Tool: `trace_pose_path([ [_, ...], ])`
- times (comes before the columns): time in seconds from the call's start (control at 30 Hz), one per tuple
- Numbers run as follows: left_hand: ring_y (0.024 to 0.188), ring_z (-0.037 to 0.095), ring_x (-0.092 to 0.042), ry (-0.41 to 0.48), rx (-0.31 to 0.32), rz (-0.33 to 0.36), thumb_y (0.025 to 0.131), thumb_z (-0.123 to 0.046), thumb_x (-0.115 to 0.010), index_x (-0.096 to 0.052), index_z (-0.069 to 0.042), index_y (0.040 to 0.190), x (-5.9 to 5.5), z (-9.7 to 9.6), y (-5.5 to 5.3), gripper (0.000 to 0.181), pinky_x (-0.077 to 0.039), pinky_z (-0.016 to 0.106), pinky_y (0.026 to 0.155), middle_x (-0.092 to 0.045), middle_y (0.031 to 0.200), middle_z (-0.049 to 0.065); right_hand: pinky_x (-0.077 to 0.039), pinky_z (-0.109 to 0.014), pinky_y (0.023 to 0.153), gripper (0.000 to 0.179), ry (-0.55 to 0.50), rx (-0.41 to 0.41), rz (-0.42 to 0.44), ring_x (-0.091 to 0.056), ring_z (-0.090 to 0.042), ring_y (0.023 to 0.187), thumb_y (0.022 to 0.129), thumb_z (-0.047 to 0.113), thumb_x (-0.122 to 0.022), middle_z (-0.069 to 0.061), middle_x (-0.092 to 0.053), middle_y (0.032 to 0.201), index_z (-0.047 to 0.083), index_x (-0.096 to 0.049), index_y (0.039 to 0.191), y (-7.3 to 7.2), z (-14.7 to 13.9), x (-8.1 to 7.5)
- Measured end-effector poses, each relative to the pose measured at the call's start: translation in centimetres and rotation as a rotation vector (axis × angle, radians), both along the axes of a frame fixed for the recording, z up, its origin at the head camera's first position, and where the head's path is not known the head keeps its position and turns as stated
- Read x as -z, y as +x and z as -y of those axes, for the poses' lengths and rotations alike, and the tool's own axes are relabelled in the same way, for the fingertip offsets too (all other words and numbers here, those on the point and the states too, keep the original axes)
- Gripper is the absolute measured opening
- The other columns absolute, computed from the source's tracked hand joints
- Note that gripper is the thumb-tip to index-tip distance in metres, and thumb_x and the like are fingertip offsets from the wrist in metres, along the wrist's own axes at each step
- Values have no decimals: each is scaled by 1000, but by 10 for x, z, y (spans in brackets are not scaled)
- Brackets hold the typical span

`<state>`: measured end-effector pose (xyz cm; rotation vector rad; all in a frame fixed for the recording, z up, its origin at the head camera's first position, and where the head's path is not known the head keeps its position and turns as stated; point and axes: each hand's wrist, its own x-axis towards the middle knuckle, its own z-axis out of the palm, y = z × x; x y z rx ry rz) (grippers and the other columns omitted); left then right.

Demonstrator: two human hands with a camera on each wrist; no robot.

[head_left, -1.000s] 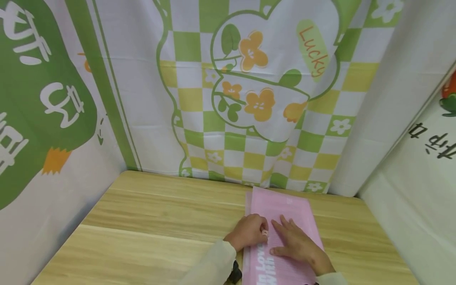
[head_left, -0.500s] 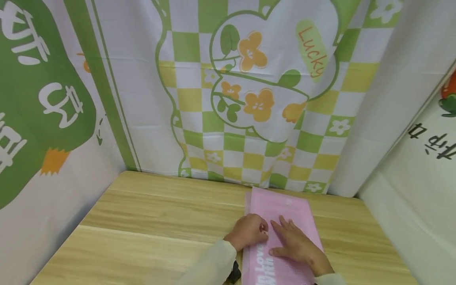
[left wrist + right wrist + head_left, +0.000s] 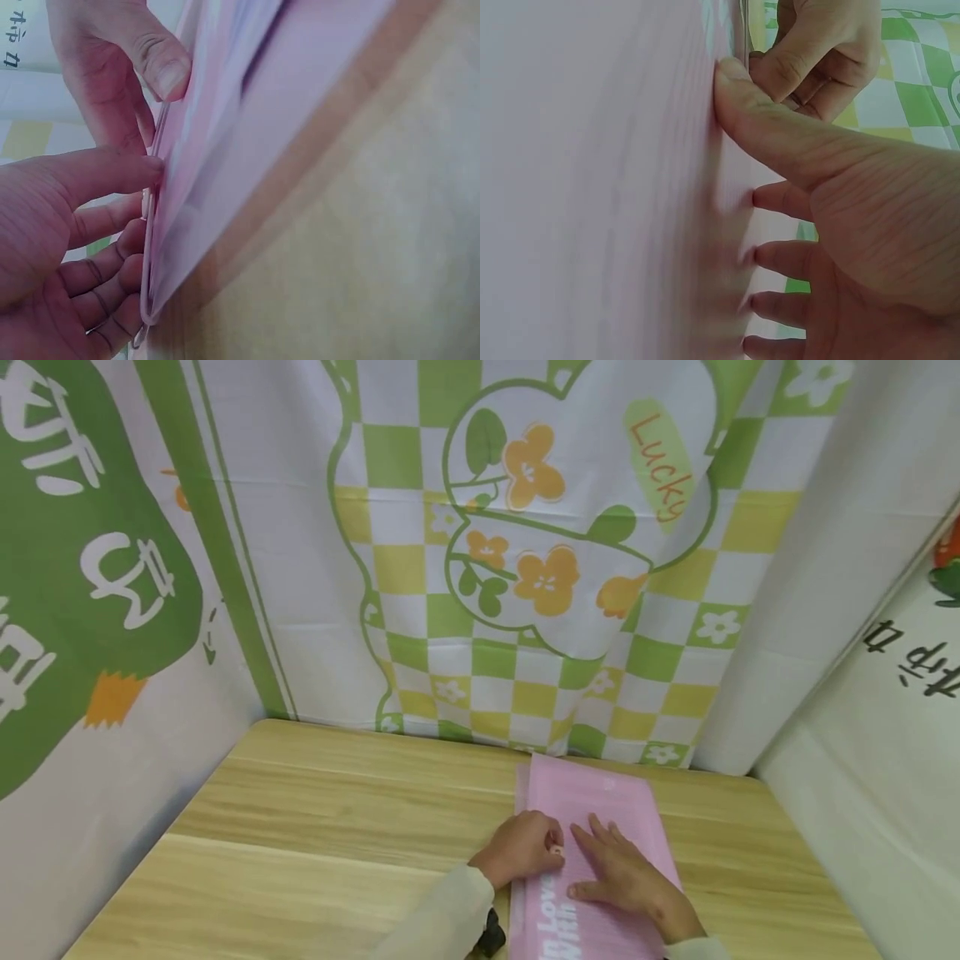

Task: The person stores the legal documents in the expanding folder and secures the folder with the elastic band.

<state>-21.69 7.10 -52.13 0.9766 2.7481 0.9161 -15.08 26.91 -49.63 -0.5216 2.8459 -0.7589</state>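
A pink, finely ribbed plastic folder point(image 3: 600, 793) with white lettering lies on the wooden table, lengthwise away from the person. My left hand point(image 3: 522, 847) is over its left part, fingers curled, and pinches a small pale tab point(image 3: 557, 851) between thumb and forefinger; what the tab belongs to I cannot tell. Flat on the folder, my right hand point(image 3: 632, 878) presses down with its fingers spread and the thumb toward the left hand. From the left wrist, pale thin layers point(image 3: 225, 180) show along the folder's edge.
The wooden table point(image 3: 337, 827) stretches out to the left of the folder. A checkered, flower-printed cloth point(image 3: 525, 677) hangs behind its far edge, with printed white cloths point(image 3: 862, 777) at the sides. A dark band point(image 3: 492, 935) sits on the left wrist.
Both hands and the folder stay in nearly the same place. The tab between the left fingers shows slightly differently from frame to frame.
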Motion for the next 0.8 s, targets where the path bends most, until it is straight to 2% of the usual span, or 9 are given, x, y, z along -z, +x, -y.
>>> trace_pose_path([
  [0.13, 70, 3, -50, -29, 12, 4, 79, -19, -84, -73, -17, 87, 0, 0, -1, 13, -44, 20, 66, -55, 73, -14, -20, -76, 108, 94, 5, -8, -7, -20, -71, 136, 81, 43, -85, -44, -25, 153, -8, -46, 149, 2, -3, 1],
  [0.4, 77, 4, -53, -99, 47, -4, 85, -22, -82, -77, -18, 96, -8, 4, -1, 13, -47, 23, 70, -59, 84, -10, -21, -75, 109, 93, 27, 1, -19, -22, -69, 136, 81, 44, -85, -43, -27, 153, -7, -47, 149, 6, -11, -2],
  [0.67, 78, 5, -49, -157, 108, -85, 83, -26, -83, -76, -18, 105, -3, 14, -3, 24, -44, 20, 70, -55, 87, -10, -23, -72, 110, 93, 63, 22, -28, -24, -65, 138, 81, 49, -84, -40, -29, 154, -4, -50, 148, 8, -14, -5],
  [0.8, 78, 3, -49, -143, 140, -107, 86, -30, -81, -76, -16, 111, -5, 23, -2, 29, -43, 18, 70, -55, 89, -10, -24, -71, 111, 91, 76, 18, -56, -26, -63, 139, 83, 52, -81, -39, -32, 154, -5, -51, 147, 10, -17, -6],
])
